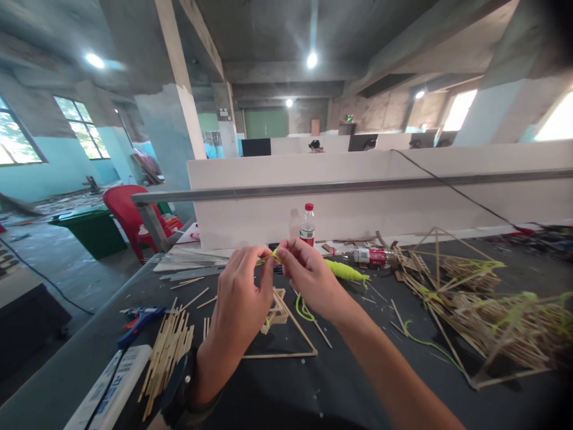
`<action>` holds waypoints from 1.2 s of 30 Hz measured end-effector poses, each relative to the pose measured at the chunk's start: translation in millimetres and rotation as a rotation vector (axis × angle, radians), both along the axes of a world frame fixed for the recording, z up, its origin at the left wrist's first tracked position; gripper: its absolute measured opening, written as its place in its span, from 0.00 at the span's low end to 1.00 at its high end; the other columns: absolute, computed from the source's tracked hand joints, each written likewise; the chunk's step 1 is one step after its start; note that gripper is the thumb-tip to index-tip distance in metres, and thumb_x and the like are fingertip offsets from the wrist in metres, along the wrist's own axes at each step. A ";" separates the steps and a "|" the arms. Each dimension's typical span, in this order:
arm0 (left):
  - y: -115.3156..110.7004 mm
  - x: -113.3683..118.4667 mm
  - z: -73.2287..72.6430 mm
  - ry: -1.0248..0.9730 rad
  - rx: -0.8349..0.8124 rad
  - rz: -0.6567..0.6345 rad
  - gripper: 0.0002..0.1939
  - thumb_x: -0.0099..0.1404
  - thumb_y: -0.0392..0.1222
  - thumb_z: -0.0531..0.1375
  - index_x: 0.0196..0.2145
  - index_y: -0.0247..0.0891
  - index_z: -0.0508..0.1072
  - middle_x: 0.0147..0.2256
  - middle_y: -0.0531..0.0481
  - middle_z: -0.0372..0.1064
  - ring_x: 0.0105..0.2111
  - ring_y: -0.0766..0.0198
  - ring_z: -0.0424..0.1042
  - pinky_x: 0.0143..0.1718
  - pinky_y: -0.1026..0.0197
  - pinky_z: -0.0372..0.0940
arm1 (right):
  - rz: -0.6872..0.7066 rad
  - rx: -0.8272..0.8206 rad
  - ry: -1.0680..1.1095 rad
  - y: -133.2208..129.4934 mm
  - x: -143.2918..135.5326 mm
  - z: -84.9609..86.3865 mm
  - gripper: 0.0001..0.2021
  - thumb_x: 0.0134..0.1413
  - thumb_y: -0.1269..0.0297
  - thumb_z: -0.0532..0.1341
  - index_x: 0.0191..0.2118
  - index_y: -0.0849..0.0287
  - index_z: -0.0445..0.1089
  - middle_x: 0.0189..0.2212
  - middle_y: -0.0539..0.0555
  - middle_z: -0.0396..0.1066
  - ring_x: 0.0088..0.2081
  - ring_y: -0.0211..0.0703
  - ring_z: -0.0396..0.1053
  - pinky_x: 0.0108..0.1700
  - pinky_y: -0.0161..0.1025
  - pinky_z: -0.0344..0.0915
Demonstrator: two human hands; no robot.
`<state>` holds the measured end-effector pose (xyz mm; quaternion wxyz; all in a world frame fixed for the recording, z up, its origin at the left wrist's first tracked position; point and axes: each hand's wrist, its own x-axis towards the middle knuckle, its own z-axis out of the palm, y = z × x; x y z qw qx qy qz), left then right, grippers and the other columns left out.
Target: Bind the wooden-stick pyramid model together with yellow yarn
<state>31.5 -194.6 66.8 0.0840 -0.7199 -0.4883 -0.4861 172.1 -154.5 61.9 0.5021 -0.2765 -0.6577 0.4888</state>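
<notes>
Just above the table, my left hand [242,292], with a dark watch on the wrist, pinches a strand of yellow-green yarn [274,255] between thumb and forefinger. My right hand [308,278] grips the same yarn from the other side, its fingertips close to the left ones. Whether a thin stick lies within the pinch I cannot tell. Below the hands rests a triangular frame of wooden sticks [280,356], partly hidden by my left hand. A loop of yarn [305,312] hangs or lies beside it. Behind my right hand is a thick yarn bundle [347,272].
Loose sticks [168,346], a blue glue gun [142,322] and a white package [111,388] lie left. One bottle [307,224] stands at the back; another bottle [371,257] lies down. Stick structures with yarn [501,328] pile up right. A white partition [380,206] borders the table.
</notes>
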 end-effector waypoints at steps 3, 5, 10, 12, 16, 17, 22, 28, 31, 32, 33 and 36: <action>0.3 -0.6 0.5 0.078 0.100 -0.002 0.05 0.69 0.34 0.56 0.41 0.39 0.70 0.37 0.47 0.73 0.39 0.58 0.70 0.43 0.59 0.62 | 0.029 -0.071 0.035 -0.7 1.1 1.9 0.09 0.66 0.57 0.57 0.37 0.57 0.63 0.22 0.44 0.54 0.22 0.33 0.51 0.22 0.34 0.50; 0.0 -0.9 1.2 0.098 0.129 -0.021 0.04 0.68 0.34 0.57 0.40 0.39 0.70 0.36 0.47 0.73 0.38 0.59 0.70 0.44 0.59 0.63 | 0.036 -0.084 0.049 -2.4 2.3 4.1 0.10 0.65 0.57 0.57 0.36 0.57 0.63 0.22 0.44 0.54 0.23 0.33 0.52 0.22 0.33 0.50; -1.6 -1.3 2.6 -0.006 0.066 -0.064 0.03 0.66 0.35 0.59 0.39 0.39 0.71 0.36 0.49 0.74 0.37 0.62 0.73 0.40 0.62 0.65 | 0.047 -0.076 0.047 -5.7 4.7 8.1 0.10 0.65 0.56 0.57 0.36 0.57 0.63 0.23 0.44 0.54 0.23 0.33 0.52 0.22 0.33 0.51; -2.2 -1.3 3.4 -0.037 0.039 -0.061 0.04 0.66 0.35 0.60 0.39 0.39 0.71 0.36 0.50 0.75 0.35 0.63 0.73 0.39 0.63 0.66 | 0.052 -0.070 0.036 -6.1 5.5 9.0 0.10 0.65 0.56 0.57 0.36 0.57 0.62 0.23 0.44 0.55 0.23 0.33 0.52 0.23 0.33 0.51; -3.3 -0.7 6.6 -0.033 0.018 -0.104 0.08 0.67 0.35 0.58 0.43 0.40 0.74 0.38 0.49 0.75 0.38 0.62 0.73 0.41 0.62 0.65 | 0.052 -0.034 0.007 -5.3 6.3 9.7 0.10 0.66 0.56 0.56 0.37 0.57 0.62 0.23 0.44 0.54 0.23 0.33 0.50 0.23 0.34 0.50; -3.6 -0.6 7.3 -0.034 0.007 -0.123 0.09 0.67 0.34 0.58 0.43 0.40 0.74 0.39 0.49 0.75 0.39 0.62 0.73 0.42 0.62 0.65 | 0.041 -0.016 -0.002 -5.0 6.3 9.6 0.10 0.66 0.56 0.56 0.37 0.57 0.62 0.24 0.44 0.55 0.23 0.33 0.49 0.23 0.35 0.49; -3.3 -1.6 6.8 -0.165 -0.106 -0.149 0.07 0.67 0.37 0.58 0.41 0.41 0.75 0.38 0.48 0.76 0.36 0.61 0.73 0.39 0.61 0.65 | -0.055 0.139 -0.087 -6.2 5.4 7.8 0.09 0.67 0.57 0.54 0.38 0.57 0.61 0.28 0.47 0.57 0.26 0.35 0.52 0.26 0.36 0.52; 0.3 -4.5 4.6 -0.367 -0.260 -0.216 0.04 0.65 0.42 0.61 0.37 0.40 0.72 0.34 0.51 0.73 0.32 0.64 0.72 0.36 0.64 0.67 | -0.078 0.226 -0.143 -11.3 5.4 9.3 0.08 0.69 0.60 0.52 0.38 0.56 0.60 0.29 0.47 0.58 0.26 0.35 0.55 0.27 0.37 0.53; 0.8 -5.0 5.9 -0.427 -0.310 -0.280 0.05 0.64 0.41 0.61 0.37 0.40 0.69 0.33 0.51 0.71 0.33 0.64 0.71 0.36 0.64 0.67 | -0.091 0.244 -0.161 -11.3 5.2 9.5 0.07 0.69 0.60 0.52 0.39 0.56 0.60 0.29 0.47 0.59 0.27 0.35 0.55 0.28 0.37 0.54; 0.7 -5.1 6.4 -0.439 -0.325 -0.298 0.05 0.64 0.41 0.61 0.38 0.40 0.69 0.34 0.51 0.71 0.34 0.64 0.71 0.36 0.63 0.68 | -0.096 0.247 -0.166 -11.1 4.9 9.2 0.07 0.69 0.60 0.52 0.39 0.56 0.60 0.30 0.47 0.59 0.27 0.35 0.55 0.28 0.37 0.54; 0.7 -5.2 6.8 -0.447 -0.341 -0.312 0.06 0.64 0.41 0.61 0.38 0.39 0.69 0.34 0.51 0.71 0.35 0.63 0.72 0.37 0.63 0.68 | -0.095 0.247 -0.168 -11.0 4.6 8.7 0.07 0.69 0.60 0.52 0.39 0.56 0.60 0.29 0.47 0.58 0.27 0.35 0.56 0.28 0.37 0.54; 0.6 -5.3 7.7 -0.467 -0.369 -0.323 0.07 0.63 0.40 0.62 0.39 0.39 0.69 0.35 0.49 0.71 0.36 0.62 0.72 0.39 0.61 0.68 | -0.075 0.241 -0.164 -11.3 2.8 7.0 0.07 0.70 0.60 0.51 0.39 0.56 0.60 0.28 0.47 0.58 0.26 0.35 0.56 0.27 0.37 0.54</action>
